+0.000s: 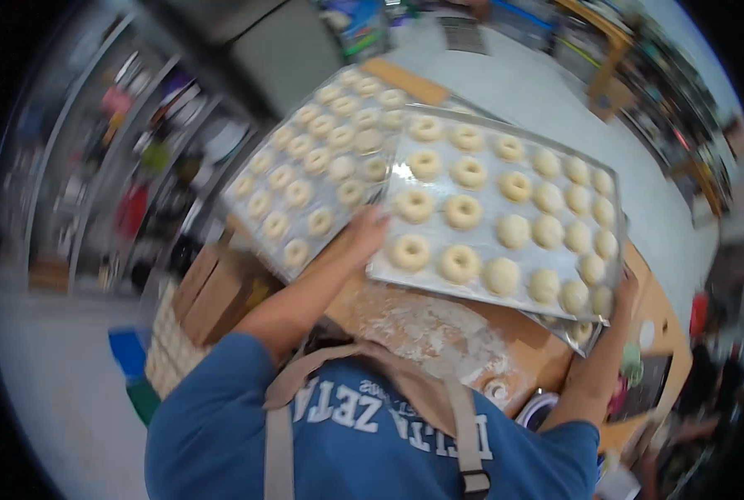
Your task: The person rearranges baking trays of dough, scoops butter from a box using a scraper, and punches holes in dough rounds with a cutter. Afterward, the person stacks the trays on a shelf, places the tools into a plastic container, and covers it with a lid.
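Observation:
Both my hands grip a metal baking tray [480, 287], lifted and slightly tilted in front of me. On it sit raw dough rings [462, 212] toward the left and round dough balls [547, 232] toward the right, in rows. My left hand [367, 233] is closed on the tray's left edge, and my right hand [626, 293] is closed around its right edge, with the fingers partly hidden beneath. Behind and to the left lies a second tray [251, 229] filled with dough rings. The corner of another tray [584, 340] shows below the one I hold.
Flour is scattered over the wooden table [364, 300] near me. A cardboard box [222, 292] stands at the left, beside shelves [89, 167] of goods. On the table's right are a dark flat panel [645, 390] and a round purple-rimmed container [539, 410].

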`<state>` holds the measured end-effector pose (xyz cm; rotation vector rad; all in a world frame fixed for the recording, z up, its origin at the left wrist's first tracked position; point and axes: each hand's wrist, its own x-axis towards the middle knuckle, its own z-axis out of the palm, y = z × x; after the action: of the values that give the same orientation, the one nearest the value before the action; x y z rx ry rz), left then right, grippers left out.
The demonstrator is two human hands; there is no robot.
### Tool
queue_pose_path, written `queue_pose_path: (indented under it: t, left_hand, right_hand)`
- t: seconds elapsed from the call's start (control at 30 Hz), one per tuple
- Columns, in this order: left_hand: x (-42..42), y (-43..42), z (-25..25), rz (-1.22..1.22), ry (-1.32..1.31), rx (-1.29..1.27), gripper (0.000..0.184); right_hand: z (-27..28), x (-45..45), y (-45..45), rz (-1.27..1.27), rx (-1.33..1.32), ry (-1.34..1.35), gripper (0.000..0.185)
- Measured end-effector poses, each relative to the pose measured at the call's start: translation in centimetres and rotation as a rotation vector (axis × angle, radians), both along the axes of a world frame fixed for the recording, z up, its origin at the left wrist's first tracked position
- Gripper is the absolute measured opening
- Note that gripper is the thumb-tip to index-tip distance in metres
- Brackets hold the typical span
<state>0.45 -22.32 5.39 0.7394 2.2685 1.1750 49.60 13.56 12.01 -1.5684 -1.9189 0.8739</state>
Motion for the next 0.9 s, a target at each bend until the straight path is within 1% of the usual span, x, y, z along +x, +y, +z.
queue_pose_path:
  t: [0.03, 0.07, 0.1, 0.13, 0.17, 0.2, 0.23, 0.3, 0.33, 0.37, 0.4, 0.43, 0.47, 0.5, 0.53, 0.57, 0.63, 0.67, 0.73, 0.77, 0.8, 0.87, 0.9]
  left_hand:
    - [1.7, 2.7, 1.8, -0.085, 0.204, -0.1, 0.041]
    - [3.1, 3.8, 2.9, -0.106, 0.298, -0.13, 0.043]
    - [3.3, 1.7, 4.4, -0.056, 0.318, -0.151, 0.043]
    - [3.4, 0.9, 5.7, -0.085, 0.334, -0.158, 0.043]
    - [3.8, 0.6, 6.7, -0.054, 0.354, -0.08, 0.043]
    - [4.4, 0.4, 7.6, -0.022, 0.378, -0.002, 0.043]
    - [4.5, -0.6, 7.8, 0.003, 0.405, 0.072, 0.043]
    - [2.3, -5.0, 7.3, 0.05, 0.523, 0.206, 0.043]
    - [0.9, -7.9, 6.9, 0.06, 0.583, 0.277, 0.043]
    - [-0.5, -11.6, 6.8, 0.079, 0.596, 0.249, 0.042]
    - [-2.0, -15.2, 5.5, 0.133, 0.65, 0.198, 0.04]
    - [-2.7, -18.8, 6.7, 0.134, 0.694, 0.009, 0.04]
    - [-3.9, -21.5, 6.2, 0.167, 0.772, -0.065, 0.04]
    - [-5.6, -25.8, 4.5, 0.212, 0.635, -0.112, 0.042]
    - [-7.0, -30.7, 4.2, 0.268, 0.629, -0.25, 0.046]
    - [-8.2, -35.5, 2.9, 0.376, 0.874, -0.444, 0.048]
    - [-12.0, -43.5, 0.6, 0.38, 0.59, -0.637, 0.05]
    - [-13.0, -45.9, -0.2, 0.377, 0.442, -0.725, 0.051]
    - [-13.6, -47.8, -0.6, 0.281, 0.439, -0.738, 0.051]
    - [-13.7, -48.6, -0.6, 0.226, 0.433, -0.747, 0.051]
    - [-13.9, -48.7, -0.7, 0.207, 0.419, -0.709, 0.049]
    - [-14.3, -47.1, -0.5, 0.17, 0.392, -0.631, 0.046]
    - [-14.6, -46.5, 0.5, 0.196, 0.371, -0.614, 0.044]
  right_hand:
    - [-1.5, 3.6, 1.2, -0.019, -0.125, 0.121, 0.03]
    - [1.0, 4.5, -0.8, -0.013, -0.095, -0.081, 0.029]
    - [2.4, 1.6, -1.0, 0.048, -0.066, -0.136, 0.029]
    - [0.8, 4.4, -0.3, 0.073, 0.09, -0.283, 0.03]
    - [-1.2, 7.5, 3.1, 0.096, 0.254, -0.423, 0.032]
    - [-1.2, 8.1, 4.9, 0.029, 0.319, -0.48, 0.036]
    - [0.0, 7.1, 5.4, -0.045, 0.382, -0.535, 0.04]
    - [3.2, 4.0, 4.8, -0.018, 0.487, -0.497, 0.039]
    - [5.4, 2.0, 2.5, -0.018, 0.537, -0.479, 0.038]
    - [6.9, -0.3, 0.8, 0.031, 0.501, -0.359, 0.038]
    - [8.1, -2.9, -0.5, 0.08, 0.46, -0.241, 0.038]
    - [9.3, -5.3, -1.3, 0.128, 0.416, -0.123, 0.038]
    - [10.6, -6.8, -3.1, 0.173, 0.417, -0.121, 0.037]
    - [12.2, -10.2, -4.9, 0.25, 0.426, -0.12, 0.037]
    - [13.2, -13.8, -7.5, 0.328, 0.435, -0.12, 0.036]
    - [13.4, -17.2, -9.8, 0.36, 0.359, 0.019, 0.034]
    - [14.6, -22.9, -15.2, 0.451, 0.379, -0.032, 0.033]
    - [15.1, -25.6, -17.5, 0.496, 0.389, -0.059, 0.032]
    - [15.3, -30.4, -21.4, 0.617, 0.373, 0.017, 0.03]
    - [15.6, -32.2, -23.9, 0.673, 0.4, -0.023, 0.03]
    - [15.4, -34.0, -25.6, 0.704, 0.379, -0.035, 0.031]
    - [14.8, -38.0, -30.0, 0.817, 0.309, 0.047, 0.03]
    - [13.6, -39.9, -31.8, 0.865, 0.284, 0.043, 0.029]
